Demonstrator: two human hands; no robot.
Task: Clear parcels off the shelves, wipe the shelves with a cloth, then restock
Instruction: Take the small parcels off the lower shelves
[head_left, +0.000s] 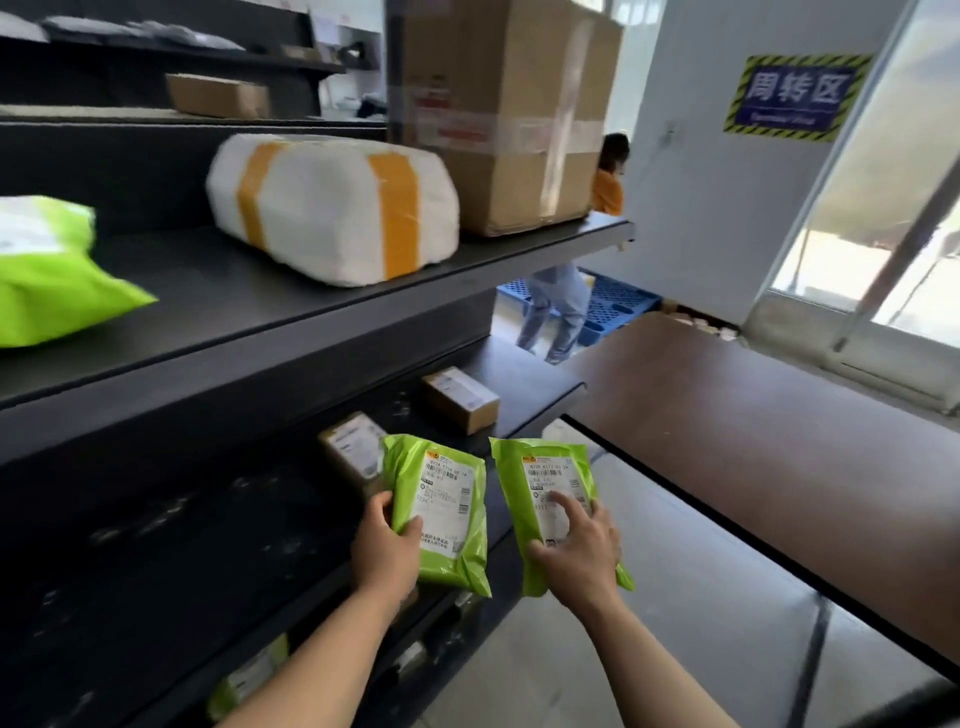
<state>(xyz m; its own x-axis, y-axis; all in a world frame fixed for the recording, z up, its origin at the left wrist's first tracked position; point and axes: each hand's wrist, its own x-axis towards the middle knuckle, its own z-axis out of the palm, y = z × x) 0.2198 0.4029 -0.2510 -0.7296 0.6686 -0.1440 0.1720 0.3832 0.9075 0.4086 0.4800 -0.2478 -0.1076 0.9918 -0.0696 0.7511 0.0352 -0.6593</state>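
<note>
Head camera, parcel depot: my left hand (387, 553) grips the left parcel (441, 499), a green mailer with a white label. Its fingers (383, 506) curl round the near edge and the thumb lies on the front. My right hand (582, 558) holds the right parcel (550, 488), a matching mailer, with fingers (563, 506) spread over the label and the thumb hooked at the lower edge.

Both mailers stand upright, side by side and apart, at the front of the lower shelf (511, 371). The right one is at or just past its lip. Behind the left parcel sits a small box (353, 444), partly hidden. Farther along the same dark shelf sits a second box (460, 397).

On the middle shelf (234, 296) lie a green bag (47, 275), blurred at the frame's left, a white bundle (332, 208) banded with orange tape, and just beside it a tall carton (509, 114). A flat box (218, 96) rests on the shelf above.

To the right, a brown surface (753, 415) with a dark edge runs toward a glass door (909, 208). A blue sign (795, 96) with a striped border hangs on the white wall (691, 208). Past the shelving's end a person (608, 189) in an orange top stands, partly hidden by the carton, near a blue pallet (618, 306) on the pale floor (675, 597).
</note>
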